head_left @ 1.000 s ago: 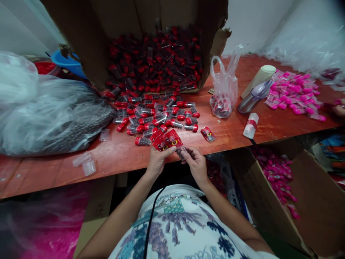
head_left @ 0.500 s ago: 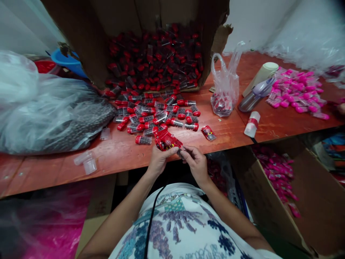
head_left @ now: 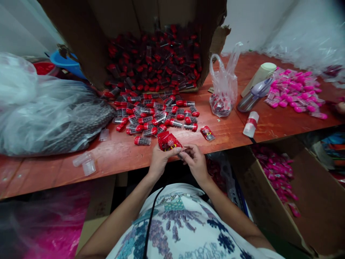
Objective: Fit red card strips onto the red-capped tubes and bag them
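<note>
My left hand point(head_left: 159, 161) is closed around red printed packets point(head_left: 169, 141), its thumb lying over their lower edge. Close beside it, the fingers of my right hand point(head_left: 196, 162) are pinched together at the packets' right end. Whatever sits between those right fingertips is hidden. Just beyond my hands lies a loose pile of clear tubes with red caps and dark beads point(head_left: 147, 119). One more red packet point(head_left: 207, 133) rests flat on the wooden table point(head_left: 129, 160), to the right of the pile.
A large cardboard box point(head_left: 93, 43) on its side holds many red-capped tubes. Left stands a clear bag of dark beads point(head_left: 61, 118), with empty clear tubes point(head_left: 86, 163) before it. Right are a knotted plastic bag point(head_left: 223, 93), a purple-lidded bottle point(head_left: 254, 94) and pink-capped pieces point(head_left: 296, 90).
The red packets in my left hand have turned and shifted slightly right. A dark piece seen by my right fingertips earlier is hidden now. Both hands stay close together.
</note>
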A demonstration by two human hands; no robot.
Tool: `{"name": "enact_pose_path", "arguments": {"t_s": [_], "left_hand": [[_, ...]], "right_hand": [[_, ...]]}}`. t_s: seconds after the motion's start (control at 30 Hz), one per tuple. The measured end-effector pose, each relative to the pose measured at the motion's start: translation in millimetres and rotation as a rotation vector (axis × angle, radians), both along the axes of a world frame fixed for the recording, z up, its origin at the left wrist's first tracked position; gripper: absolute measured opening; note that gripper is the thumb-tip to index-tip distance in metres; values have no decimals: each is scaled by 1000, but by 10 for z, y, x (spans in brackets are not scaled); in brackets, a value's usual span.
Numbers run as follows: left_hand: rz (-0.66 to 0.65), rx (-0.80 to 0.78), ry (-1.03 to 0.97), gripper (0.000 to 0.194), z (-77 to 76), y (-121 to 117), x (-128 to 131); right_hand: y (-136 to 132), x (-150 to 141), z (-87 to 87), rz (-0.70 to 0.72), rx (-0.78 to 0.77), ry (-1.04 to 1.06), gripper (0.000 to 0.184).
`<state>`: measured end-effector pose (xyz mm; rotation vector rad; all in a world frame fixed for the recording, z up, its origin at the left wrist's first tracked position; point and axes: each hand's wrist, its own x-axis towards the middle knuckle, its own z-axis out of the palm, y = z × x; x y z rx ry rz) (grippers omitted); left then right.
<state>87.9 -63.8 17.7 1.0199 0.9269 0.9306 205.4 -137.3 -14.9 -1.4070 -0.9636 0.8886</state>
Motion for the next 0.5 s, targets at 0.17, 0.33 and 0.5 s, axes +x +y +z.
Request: {"name": "enact_pose_path", "arguments": {"t_s": [0.17, 0.33, 0.5], "left_hand": [[6, -96, -53, 24, -12, 12, -9], [-6, -121, -38, 27, -63, 34, -17], [-110, -163, -3, 24, -132, -35, 25]], "right_hand": [[27, 26, -52, 79, -2, 178, 49], [27, 111, -99, 172, 26, -23, 45], [22, 136, -107, 116, 63, -250, 29]]}}
